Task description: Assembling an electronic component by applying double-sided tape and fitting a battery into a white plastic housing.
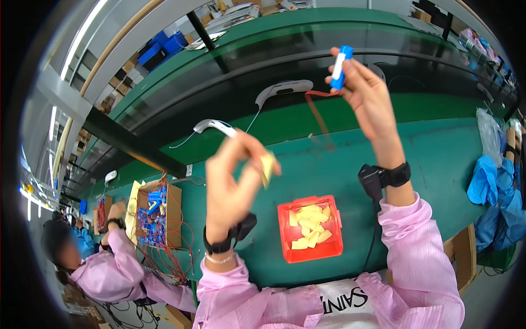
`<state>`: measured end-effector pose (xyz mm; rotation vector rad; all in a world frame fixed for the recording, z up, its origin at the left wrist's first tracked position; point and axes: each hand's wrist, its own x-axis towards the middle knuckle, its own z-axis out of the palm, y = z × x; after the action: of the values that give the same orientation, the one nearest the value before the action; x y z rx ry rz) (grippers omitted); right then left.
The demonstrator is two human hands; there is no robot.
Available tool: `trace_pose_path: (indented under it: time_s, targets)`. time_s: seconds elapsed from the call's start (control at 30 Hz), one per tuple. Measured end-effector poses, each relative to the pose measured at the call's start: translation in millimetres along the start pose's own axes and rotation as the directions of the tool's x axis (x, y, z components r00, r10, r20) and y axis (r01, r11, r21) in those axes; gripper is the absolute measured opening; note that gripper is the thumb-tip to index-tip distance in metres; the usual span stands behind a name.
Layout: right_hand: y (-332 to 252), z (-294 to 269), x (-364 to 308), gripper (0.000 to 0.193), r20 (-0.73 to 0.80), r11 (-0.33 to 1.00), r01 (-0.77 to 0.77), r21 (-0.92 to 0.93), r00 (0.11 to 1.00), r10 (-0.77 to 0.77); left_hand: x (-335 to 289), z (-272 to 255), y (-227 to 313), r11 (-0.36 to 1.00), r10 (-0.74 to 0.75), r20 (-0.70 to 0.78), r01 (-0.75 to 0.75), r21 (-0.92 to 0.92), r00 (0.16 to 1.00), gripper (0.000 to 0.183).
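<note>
Raised at the upper right, my right hand pinches a blue cylindrical battery with a white label on its side. A thin red lead, blurred lower down, hangs from the battery. My left hand is above the bench, left of centre, its thumb and fingers closed on a small yellow paper piece. Below and between my hands stands a red plastic bin, holding several loose yellow pieces. Neither hand touches the bin.
A cardboard box of blue batteries with trailing red wires stands at the left. A person in pink works beyond it. White curved devices with cables lie along the bench's back. Clear plastic and blue sleeves are at the right.
</note>
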<state>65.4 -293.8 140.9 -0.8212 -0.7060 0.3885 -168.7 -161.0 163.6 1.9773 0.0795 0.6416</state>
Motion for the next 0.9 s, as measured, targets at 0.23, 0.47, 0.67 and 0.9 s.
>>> trace_pose_path:
  time_s: [0.23, 0.47, 0.67, 0.9]
  targets:
    - [-41, -50, 13, 0.040, -0.013, 0.999, 0.003, -0.038, 1.000, -0.003, -29, 38, -27, 0.807, -0.066, 0.601, -0.312, 0.501, 0.796, 0.016]
    - [-65, -61, 6, 0.039, -0.063, 0.995, 0.085, -0.050, 0.994, -0.088, 97, 49, -85, 0.825, -0.056, 0.319, -0.136, 0.548, 0.946, 0.019]
    - [-77, -58, -4, 0.031, -0.026, 0.995, 0.088, -0.044, 0.996, -0.090, 231, 97, -288, 0.511, 0.290, 0.116, -0.256, 0.821, 0.950, 0.072]
    - [-81, -65, -5, 0.033, -0.107, 0.995, 0.054, -0.079, 0.992, -0.062, 214, 111, -231, 0.621, 0.339, 0.120, -0.318, 0.716, 0.933, 0.031]
